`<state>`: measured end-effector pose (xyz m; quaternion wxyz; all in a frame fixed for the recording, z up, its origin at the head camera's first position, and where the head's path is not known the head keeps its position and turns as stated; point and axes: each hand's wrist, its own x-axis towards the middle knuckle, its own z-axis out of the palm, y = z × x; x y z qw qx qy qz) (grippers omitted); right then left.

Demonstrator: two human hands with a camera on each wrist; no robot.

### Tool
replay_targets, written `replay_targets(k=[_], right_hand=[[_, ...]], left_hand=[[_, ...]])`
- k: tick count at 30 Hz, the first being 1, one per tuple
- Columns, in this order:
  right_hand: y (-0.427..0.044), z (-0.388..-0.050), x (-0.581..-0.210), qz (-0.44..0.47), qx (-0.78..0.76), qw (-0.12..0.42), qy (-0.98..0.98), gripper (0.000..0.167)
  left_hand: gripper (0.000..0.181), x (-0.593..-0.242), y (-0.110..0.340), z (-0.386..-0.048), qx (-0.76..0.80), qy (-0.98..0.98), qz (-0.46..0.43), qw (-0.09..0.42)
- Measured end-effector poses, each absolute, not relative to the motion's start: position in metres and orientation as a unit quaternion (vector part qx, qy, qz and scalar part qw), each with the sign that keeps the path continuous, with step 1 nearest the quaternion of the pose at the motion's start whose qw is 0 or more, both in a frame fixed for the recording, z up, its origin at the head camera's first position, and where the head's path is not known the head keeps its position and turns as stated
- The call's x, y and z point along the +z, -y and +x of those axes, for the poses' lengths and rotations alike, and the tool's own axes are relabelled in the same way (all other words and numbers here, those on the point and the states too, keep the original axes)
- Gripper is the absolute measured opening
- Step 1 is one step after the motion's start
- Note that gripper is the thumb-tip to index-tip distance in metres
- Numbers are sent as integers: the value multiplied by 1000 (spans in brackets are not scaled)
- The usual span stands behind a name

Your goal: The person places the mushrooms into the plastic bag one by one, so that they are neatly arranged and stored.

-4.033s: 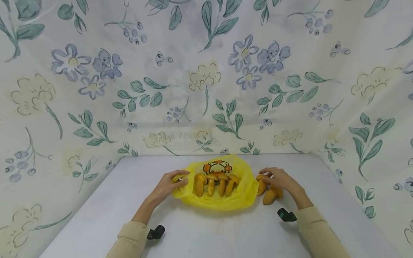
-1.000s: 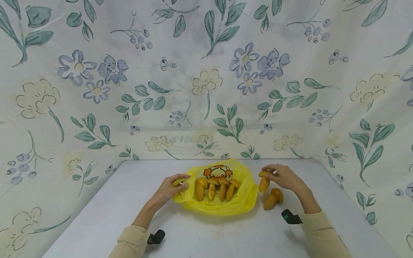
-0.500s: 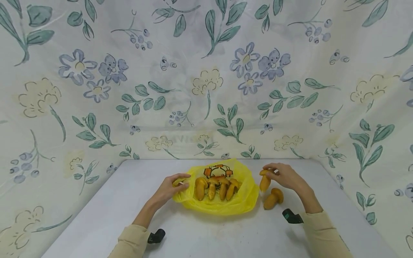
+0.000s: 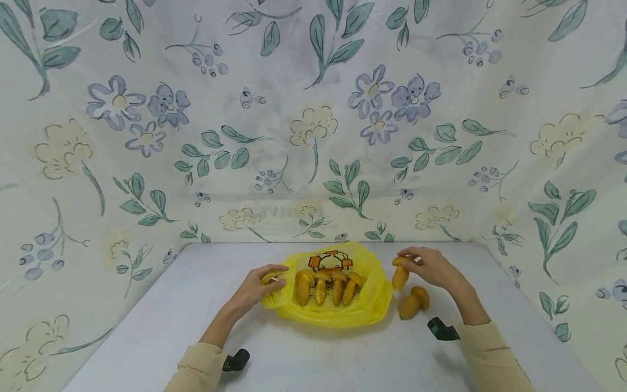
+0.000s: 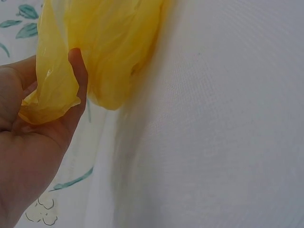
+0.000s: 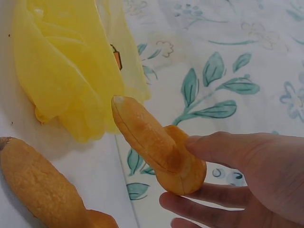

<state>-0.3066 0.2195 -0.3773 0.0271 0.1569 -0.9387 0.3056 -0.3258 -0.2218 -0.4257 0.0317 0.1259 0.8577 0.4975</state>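
Observation:
A yellow plastic bag [image 4: 338,317] lies spread at the middle of the table, with several brown mushrooms [image 4: 320,287] in a row at its opening. My left hand [image 4: 254,288] grips the bag's left edge; in the left wrist view a fold of thin plastic [image 5: 54,85] sits between thumb and fingers. To the right of the bag, my right hand [image 4: 428,267] pinches one mushroom [image 4: 400,275] by its cap, the stem pointing down. The right wrist view shows this mushroom [image 6: 147,137] apart from the bag. Another mushroom [image 4: 414,302] lies on the table below that hand.
The white table [image 4: 313,359] runs back to a flower-printed cloth [image 4: 313,163] that hangs behind and at both sides. Black wrist devices [image 4: 443,329] stick out beside both forearms.
Four seconds ago the right hand was lower, over the loose mushrooms. It has since lifted one by the cap. Over the last second both hands have stayed almost still.

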Motion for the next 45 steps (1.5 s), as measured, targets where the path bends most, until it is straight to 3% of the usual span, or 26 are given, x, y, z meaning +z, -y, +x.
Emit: replay_targets(k=[23, 45], right_hand=[[-204, -306, -381, 155, 308, 11, 938, 29], [-190, -308, -376, 200, 312, 30, 928, 30]], left_hand=[[41, -430, 221, -327, 496, -859, 123, 30], [45, -429, 221, -325, 505, -853, 127, 31]])
